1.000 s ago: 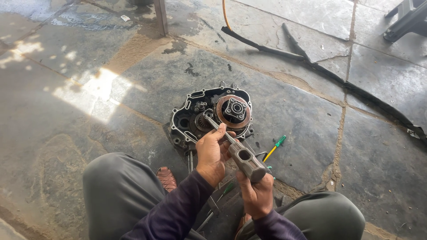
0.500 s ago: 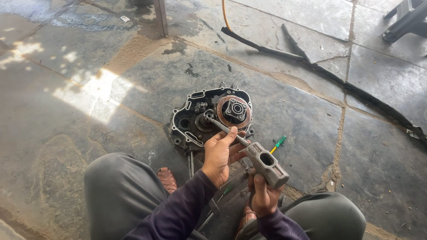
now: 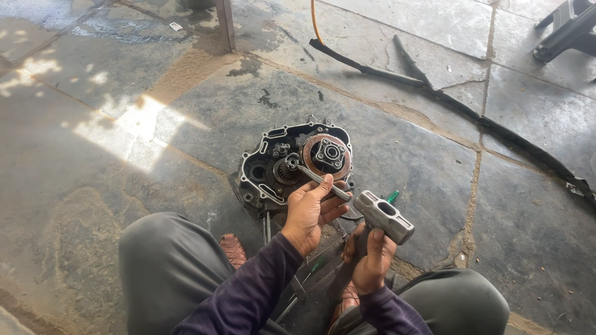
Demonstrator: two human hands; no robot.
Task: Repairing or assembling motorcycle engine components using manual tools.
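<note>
My left hand (image 3: pixel 310 208) is closed around a slim metal rod, a punch or chisel (image 3: pixel 320 181), pinched between thumb and fingers. The rod slants up towards 11 o'clock, and its tip rests inside the open engine case (image 3: pixel 267 170), just beside the small gear cluster. My right hand (image 3: pixel 371 260) is wrapped tight around the handle of a hammer (image 3: pixel 383 216). The grey steel hammer head is raised off the floor at about 4 o'clock from the rod's upper end, near it but not touching.

The engine case lies flat on the stone floor (image 3: pixel 155 87), directly ahead of my knees at 12 o'clock. Its dark cast housing is open on top. A round clutch assembly (image 3: pixel 327 155) with a coppery outer ring sits in its upper right part, at 1 o'clock from my left hand.

A green-handled tool (image 3: pixel 392 196) lies on the floor just behind the hammer head, mostly hidden by it. A long black rubber strip (image 3: pixel 434 93) runs across the floor from 12 o'clock down to 3 o'clock, well apart from the case. My grey-trousered knees (image 3: pixel 167 267) frame the work at 7 and 5 o'clock, with a sandalled foot (image 3: pixel 233 248) showing between them.
</note>
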